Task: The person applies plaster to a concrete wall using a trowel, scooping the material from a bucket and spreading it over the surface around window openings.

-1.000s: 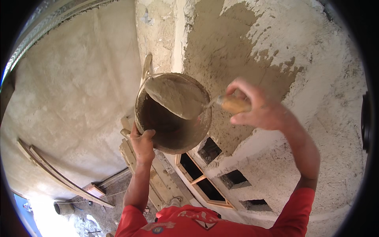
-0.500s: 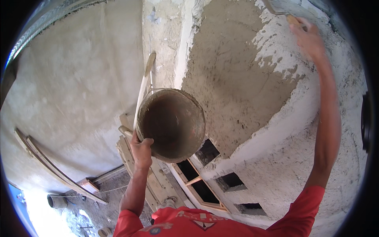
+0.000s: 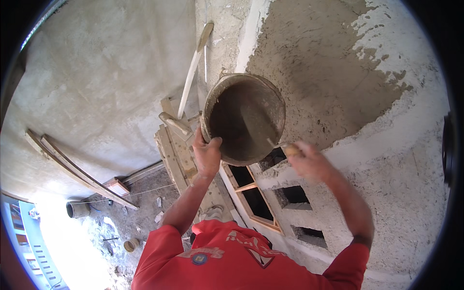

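My left hand grips the rim of a mortar-caked bucket, thumb over the edge, its mouth tilted toward me. Inside lies grey-brown mortar, dark and partly in shadow. My right hand is closed round the wooden handle of a trowel, whose blade reaches into the bucket. The hand is slightly blurred by motion. Behind the bucket, a broad patch of wet mortar covers part of the rough, whitish wall.
Wooden planks stretch below the bucket, with a wooden float and a long slat beside them. Square openings and a wooden frame sit low in the wall. Curved boards lean left; smaller buckets stand on the floor.
My right hand has come down from the upper wall with the trowel, whose blade is now inside the bucket. My left hand still holds the bucket, now farther right and higher in view.
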Demonstrator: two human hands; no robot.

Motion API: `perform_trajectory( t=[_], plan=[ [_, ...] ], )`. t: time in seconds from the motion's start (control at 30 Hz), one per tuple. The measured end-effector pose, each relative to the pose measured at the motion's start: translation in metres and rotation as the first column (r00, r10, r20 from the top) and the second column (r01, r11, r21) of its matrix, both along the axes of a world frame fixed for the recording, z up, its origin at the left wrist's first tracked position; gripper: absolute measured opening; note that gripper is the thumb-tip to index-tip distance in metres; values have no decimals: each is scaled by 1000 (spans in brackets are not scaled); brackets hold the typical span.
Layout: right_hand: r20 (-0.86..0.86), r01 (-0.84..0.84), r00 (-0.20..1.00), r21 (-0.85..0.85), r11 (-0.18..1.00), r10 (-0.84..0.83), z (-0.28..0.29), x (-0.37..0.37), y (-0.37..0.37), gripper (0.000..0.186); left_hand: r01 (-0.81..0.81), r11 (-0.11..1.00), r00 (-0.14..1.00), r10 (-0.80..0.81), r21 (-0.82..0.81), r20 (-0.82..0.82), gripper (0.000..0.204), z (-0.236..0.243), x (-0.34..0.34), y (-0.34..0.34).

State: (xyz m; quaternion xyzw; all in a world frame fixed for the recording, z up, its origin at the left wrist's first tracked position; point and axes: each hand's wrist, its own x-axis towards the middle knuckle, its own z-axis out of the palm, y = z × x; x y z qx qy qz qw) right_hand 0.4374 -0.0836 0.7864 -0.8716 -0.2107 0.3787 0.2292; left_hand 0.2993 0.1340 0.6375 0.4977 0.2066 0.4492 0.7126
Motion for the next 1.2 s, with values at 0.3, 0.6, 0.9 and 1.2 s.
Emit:
perform_trajectory(
  t=[0.3,0.6,0.9,1.2],
  plan=[
    [-693,605,716,560,566,-80,-125,-25,69,45,-166,979,985,172,116,-35,48,-14,9,-17],
    [694,-613,576,18,790,431,-95,-21,100,47,-77,990,994,86,122,-69,55,-1,0,18],
    [742,-492,190,-495,716,644,1,11,74,54,-45,981,987,73,190,-145,60,7,-8,35],
    [491,-503,232,-679,535,840,-45,7,61,54,47,990,992,-30,132,-125,59,16,-8,33]
  ],
)
